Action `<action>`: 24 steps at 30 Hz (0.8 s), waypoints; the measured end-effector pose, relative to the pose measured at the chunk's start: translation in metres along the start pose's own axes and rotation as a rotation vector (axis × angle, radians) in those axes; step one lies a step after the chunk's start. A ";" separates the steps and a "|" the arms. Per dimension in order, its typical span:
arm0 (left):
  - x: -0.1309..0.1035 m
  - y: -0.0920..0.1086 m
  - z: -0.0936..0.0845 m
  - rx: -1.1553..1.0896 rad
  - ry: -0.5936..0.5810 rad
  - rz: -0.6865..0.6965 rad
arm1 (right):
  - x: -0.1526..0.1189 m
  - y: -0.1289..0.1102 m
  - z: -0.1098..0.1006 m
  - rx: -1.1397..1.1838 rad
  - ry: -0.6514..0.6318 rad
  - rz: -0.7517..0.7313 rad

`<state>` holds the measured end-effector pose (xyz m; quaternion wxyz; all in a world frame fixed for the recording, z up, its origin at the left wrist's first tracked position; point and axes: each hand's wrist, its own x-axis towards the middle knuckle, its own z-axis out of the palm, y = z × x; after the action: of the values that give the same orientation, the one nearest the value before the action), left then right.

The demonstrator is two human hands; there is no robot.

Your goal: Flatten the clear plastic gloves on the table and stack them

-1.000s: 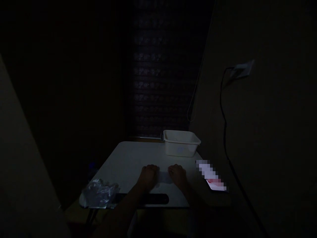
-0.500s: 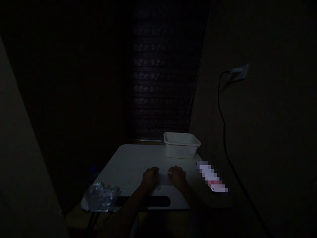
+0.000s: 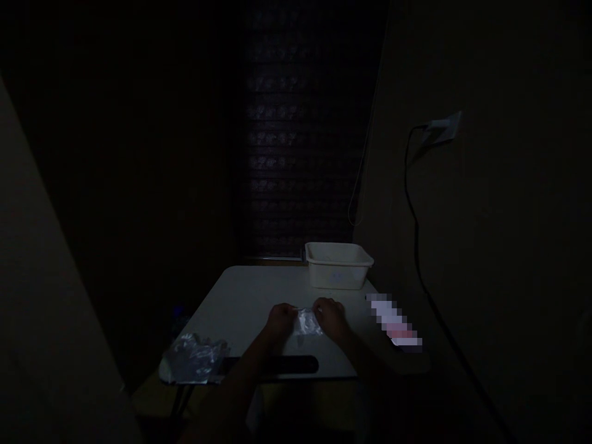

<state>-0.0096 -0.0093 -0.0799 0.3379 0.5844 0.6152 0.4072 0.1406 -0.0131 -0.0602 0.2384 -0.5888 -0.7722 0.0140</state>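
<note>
A small clear plastic bag [image 3: 308,322] is stretched between my two hands, just over the white table [image 3: 259,290]. My left hand [image 3: 280,322] pinches its upper left corner. At the upper right corner my right hand [image 3: 330,316] has its fingers closed on the bag. The bag catches some light and looks wrinkled; whether anything is inside cannot be made out. More clear plastic bags [image 3: 194,359] lie in a loose pile at the table's front left corner.
A white plastic bin [image 3: 339,273] stands at the table's back right. A blurred-out bright object [image 3: 393,322] lies by the right edge. The table has a dark slot [image 3: 291,364] along its front. A black cable [image 3: 417,246] hangs from a wall socket at the right.
The bag between my hands now shows shiny wrinkles where it looked smooth and dull. The view has shifted slightly, and both hands appear a little higher in it.
</note>
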 end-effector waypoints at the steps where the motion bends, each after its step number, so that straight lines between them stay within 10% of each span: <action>1: 0.000 0.000 -0.002 0.006 0.014 0.044 | 0.000 -0.001 -0.003 0.034 -0.003 0.001; 24: -0.038 0.109 -0.010 0.924 -0.004 0.286 | -0.003 -0.045 -0.063 -0.244 -0.033 -0.034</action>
<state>0.0333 -0.0497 0.0200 -0.0151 0.7530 0.6443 0.1325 0.1243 -0.0459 0.0080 0.1524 -0.6000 -0.7818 -0.0742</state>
